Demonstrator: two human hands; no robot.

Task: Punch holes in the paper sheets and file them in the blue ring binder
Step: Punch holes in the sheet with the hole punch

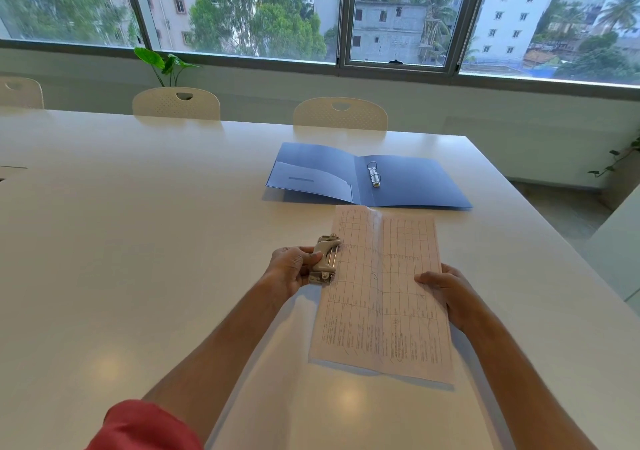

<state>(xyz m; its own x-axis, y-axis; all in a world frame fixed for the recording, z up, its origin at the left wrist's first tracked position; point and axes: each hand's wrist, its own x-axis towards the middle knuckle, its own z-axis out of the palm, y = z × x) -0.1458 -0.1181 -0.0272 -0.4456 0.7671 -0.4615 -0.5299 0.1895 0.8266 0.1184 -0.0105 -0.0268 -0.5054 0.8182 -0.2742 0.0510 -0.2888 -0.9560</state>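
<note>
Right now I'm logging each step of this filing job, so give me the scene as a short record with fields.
stage: punching, nothing filed yet
left hand: grips the hole punch at the sheets' left edge
right hand: holds the paper sheets by their right edge
paper sheets: printed table, left edge in the punch
blue ring binder: lies open on the table beyond the sheets, rings bare
surroundings: white chairs at the far side, windows behind
</note>
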